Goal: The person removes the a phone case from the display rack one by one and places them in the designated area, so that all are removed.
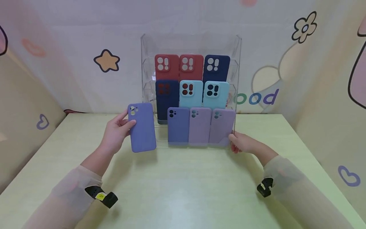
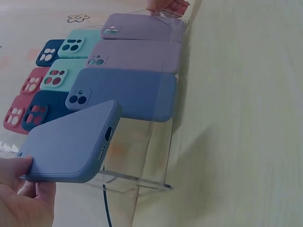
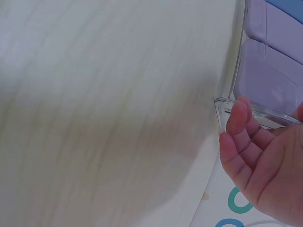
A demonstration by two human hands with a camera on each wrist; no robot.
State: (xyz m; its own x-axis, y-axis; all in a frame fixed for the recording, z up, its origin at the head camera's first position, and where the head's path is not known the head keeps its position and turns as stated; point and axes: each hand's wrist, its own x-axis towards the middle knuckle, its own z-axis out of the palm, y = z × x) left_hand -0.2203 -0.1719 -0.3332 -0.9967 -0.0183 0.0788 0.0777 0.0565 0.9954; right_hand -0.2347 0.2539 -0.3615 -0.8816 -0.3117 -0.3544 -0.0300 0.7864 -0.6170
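periwinkle phone case [image 1: 144, 130]: just left of acrylic rack [image 1: 191, 44]
L hand [image 1: 115, 135]: pinching case edge
case feel: prob light, bit flexy imo
side edges: best grab spot tbh
R hand [image 1: 242, 142]: gripping rack's side

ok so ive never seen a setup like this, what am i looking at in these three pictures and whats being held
There's no machine here, just a person's two bare hands. The wide picture comes from a camera worn on the head; the other two come from a camera on each wrist.

On the table is a clear tiered stand with phone cases in three rows. Top: two red cases and a navy case. Middle: another navy one and two light blue cases. Front: one blue-purple case and two light purple cases.

The left hand holds a loose blue-purple case by its edge; the right hand grips the stand's lower right edge.
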